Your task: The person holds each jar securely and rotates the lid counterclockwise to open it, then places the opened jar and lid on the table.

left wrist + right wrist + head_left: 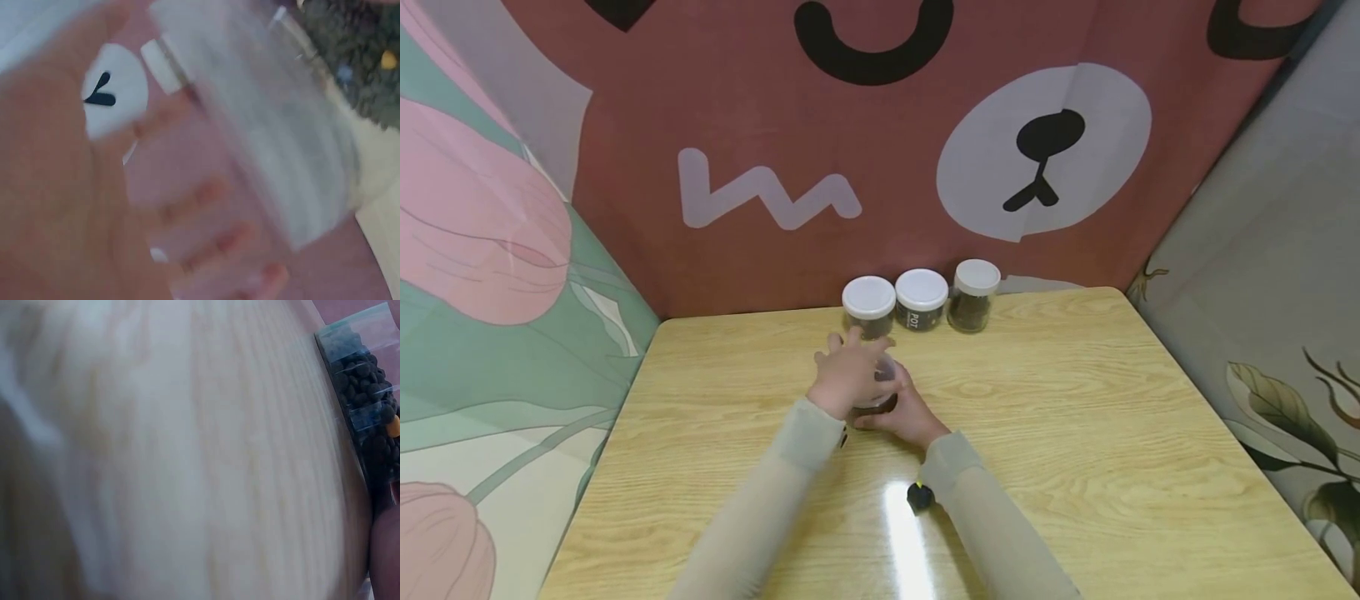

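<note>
A clear jar [876, 406] of dark granules stands tilted or upright, I cannot tell which, near the table's middle. My right hand [912, 415] grips its side from the right, thumb in front. In the left wrist view its whitish, see-through lid [275, 131] is blurred, beside dark granules [356, 56] with a yellow piece among them. Over the lid, my left hand [850, 375] has its fingers spread apart, and they do not close round it. At the right wrist view's edge, the same jar [369, 387] shows dark, pebble-like pieces and an orange one.
Three white-lidded jars stand in a row at the table's back edge: a left jar [869, 302], a middle jar [921, 296] and a taller right jar [973, 300]. A small black object [919, 497] is by the right cuff. Printed curtains surround the wooden table [1075, 433].
</note>
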Tool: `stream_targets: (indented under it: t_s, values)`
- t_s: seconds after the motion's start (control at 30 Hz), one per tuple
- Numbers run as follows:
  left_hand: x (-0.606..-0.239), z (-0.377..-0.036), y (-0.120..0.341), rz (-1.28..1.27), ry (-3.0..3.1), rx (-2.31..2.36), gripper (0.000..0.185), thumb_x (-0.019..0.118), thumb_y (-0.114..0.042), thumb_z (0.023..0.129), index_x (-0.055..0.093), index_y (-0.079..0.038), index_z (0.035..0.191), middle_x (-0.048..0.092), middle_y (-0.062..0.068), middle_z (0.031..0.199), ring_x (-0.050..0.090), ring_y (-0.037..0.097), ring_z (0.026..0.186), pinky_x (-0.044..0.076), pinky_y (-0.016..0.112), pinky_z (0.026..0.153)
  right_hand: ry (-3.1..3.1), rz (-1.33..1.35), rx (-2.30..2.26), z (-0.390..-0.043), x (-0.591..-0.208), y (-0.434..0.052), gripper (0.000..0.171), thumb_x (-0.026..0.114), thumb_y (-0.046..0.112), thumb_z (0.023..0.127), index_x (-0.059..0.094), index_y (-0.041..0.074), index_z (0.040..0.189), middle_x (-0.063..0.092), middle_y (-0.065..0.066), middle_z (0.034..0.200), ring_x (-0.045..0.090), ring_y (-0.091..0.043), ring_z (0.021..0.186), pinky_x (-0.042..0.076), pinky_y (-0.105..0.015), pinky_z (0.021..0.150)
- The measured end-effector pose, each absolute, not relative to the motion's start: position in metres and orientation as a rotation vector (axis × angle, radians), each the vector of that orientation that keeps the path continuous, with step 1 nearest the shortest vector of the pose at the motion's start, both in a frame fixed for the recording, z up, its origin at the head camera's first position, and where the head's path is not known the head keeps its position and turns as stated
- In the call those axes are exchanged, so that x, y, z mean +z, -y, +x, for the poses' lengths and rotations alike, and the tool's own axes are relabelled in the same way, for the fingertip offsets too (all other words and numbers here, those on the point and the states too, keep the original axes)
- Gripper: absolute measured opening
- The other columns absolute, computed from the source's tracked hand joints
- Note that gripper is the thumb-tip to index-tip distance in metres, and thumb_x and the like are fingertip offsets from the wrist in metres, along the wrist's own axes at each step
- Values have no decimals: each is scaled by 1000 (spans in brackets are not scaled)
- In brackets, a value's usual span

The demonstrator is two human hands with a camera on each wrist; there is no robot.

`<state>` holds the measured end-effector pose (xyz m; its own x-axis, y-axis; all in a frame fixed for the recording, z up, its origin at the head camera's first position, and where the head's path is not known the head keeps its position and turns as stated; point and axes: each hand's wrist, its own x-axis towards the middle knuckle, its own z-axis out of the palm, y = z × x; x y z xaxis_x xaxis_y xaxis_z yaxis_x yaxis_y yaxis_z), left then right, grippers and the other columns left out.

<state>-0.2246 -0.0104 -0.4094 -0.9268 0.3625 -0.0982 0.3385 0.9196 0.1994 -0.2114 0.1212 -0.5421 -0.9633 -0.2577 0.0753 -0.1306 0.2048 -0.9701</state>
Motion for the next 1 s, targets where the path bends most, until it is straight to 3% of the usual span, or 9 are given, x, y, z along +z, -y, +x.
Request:
stream_targets:
  t_s: [0.1,0.2,0.4,0.73,0.83,1.0]
  values:
    - [-404,-227,18,745,-2847,333,63,83,-43,79,61,-37,138,42,11,153,32,47,135,41,70,94,-2327,-351,-1878,-212,-544,-123,117,92,14,74,13,22,160,34,-3,158,40,-23,141,35,-45,116]
    - [-400,-227,23,847,-2736,398,67,90,-27,72,65,-34,133,43,10,154,32,46,135,45,64,88,-2374,-349,-1835,-213,-545,-123,120,94,21,73,13,21,161,32,-1,160,37,-20,143,32,-42,118]
    - [-397,-227,27,862,-2664,440,73,91,-9,69,67,-31,133,43,11,154,33,44,132,49,52,82,-2399,-361,-1843,-214,-546,-122,122,96,21,69,15,15,160,31,-5,161,35,-24,145,26,-45,121]
    - [-406,-229,25,753,-2748,444,61,83,-26,75,64,-36,132,50,12,142,39,37,107,47,60,77,-2302,-332,-1911,-213,-547,-122,121,95,19,70,14,27,159,34,3,158,39,-19,142,30,-44,119]
    - [-406,-228,23,703,-2774,449,59,82,-30,78,63,-35,134,50,14,141,40,41,110,47,64,78,-2222,-358,-1965,-212,-544,-122,116,92,11,74,14,26,159,36,0,157,44,-21,139,40,-41,113]
    - [-403,-225,21,611,-2799,425,59,79,-40,86,59,-32,141,46,18,146,36,53,123,46,70,85,-2159,-408,-2001,-213,-547,-122,114,88,5,77,12,24,160,37,-5,156,55,-26,128,56,-34,93]
